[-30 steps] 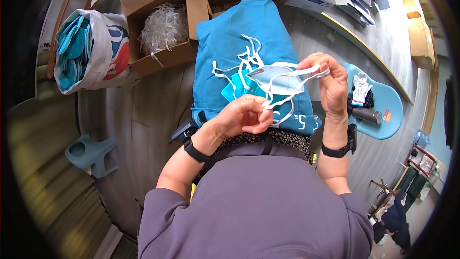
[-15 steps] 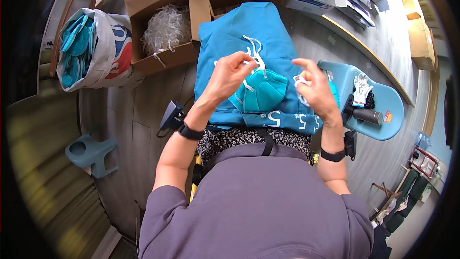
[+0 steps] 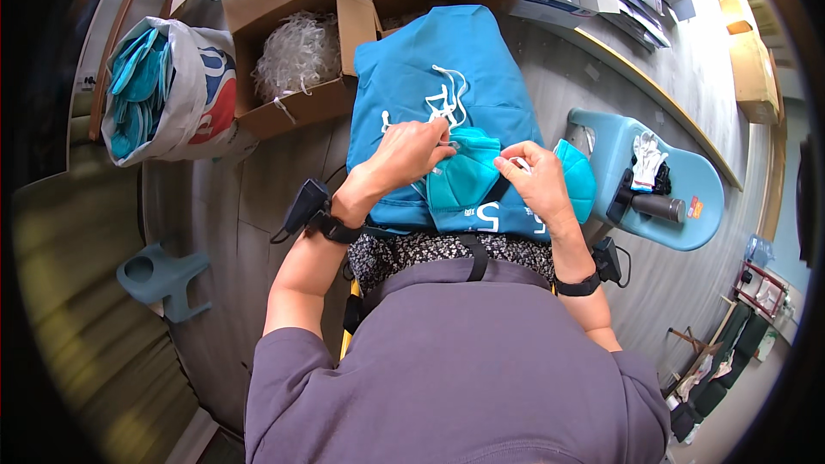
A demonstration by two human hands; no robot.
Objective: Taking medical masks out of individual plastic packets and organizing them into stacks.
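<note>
Grey plank flooring (image 3: 215, 206) lay beneath a blue cloth (image 3: 447, 60) spread over the person's lap. On it, the left hand (image 3: 412, 150) pinched a white strap (image 3: 447, 103), while the right hand (image 3: 534, 176) gripped the teal face mask (image 3: 464, 180); a cardboard box (image 3: 292, 60) sat far left.

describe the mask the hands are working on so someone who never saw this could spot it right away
Start at the big blue cloth spread over the person's lap, with loose white straps on it. Near its lower edge, the left hand and right hand meet over a teal cup-shaped mask. A second teal mask lies right of the right hand, but only this one sits between the two hands.
</note>
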